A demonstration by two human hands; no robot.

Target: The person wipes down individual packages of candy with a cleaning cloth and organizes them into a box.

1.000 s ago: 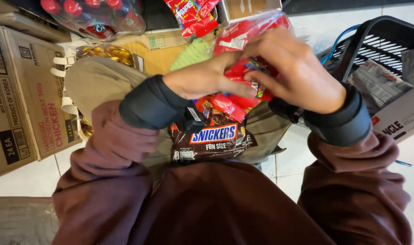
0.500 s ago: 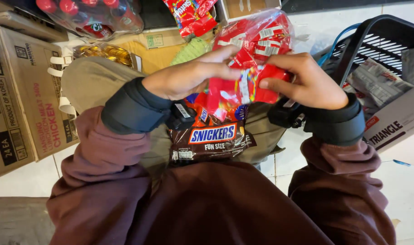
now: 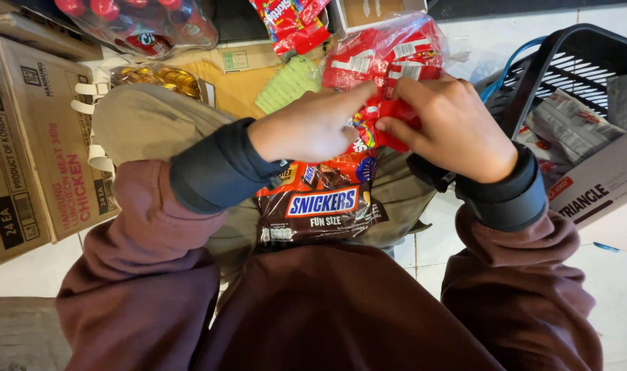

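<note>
held thing: small red candy packet (image 3: 389, 117), pinched at chest height above the lap, in front of a clear bag of red packets (image 3: 389, 51).
left hand (image 3: 313, 127): fingers pressed together on the packet's left edge, forefinger stretched along its top.
right hand (image 3: 458, 127): thumb and fingers closed on the packet's right half, hiding most of it.
handling, as a judgement: light, thin, crinkly film; soft and loose inside, so likely to fold or slide if gripped in the middle; slippery gloss; not fragile, though contents could crush under a hard squeeze.
where to take hold: probably by the flat sealed edges, one side per hand, as now.
lap: brown candy bag (image 3: 320, 213) lying flat on the near edge of the knees, an orange packet (image 3: 341, 172) partly tucked above it, both directly under the hands.
left side of the floor: cardboard carton (image 3: 32, 137) standing just beside the left knee.
right side of the floor: black wire basket (image 3: 567, 69) holding crumpled wrappers, near the right wrist.
far edge: clear bag of red-capped bottles (image 3: 135, 24) and more red packets (image 3: 289, 20), well apart from the hands.
</note>
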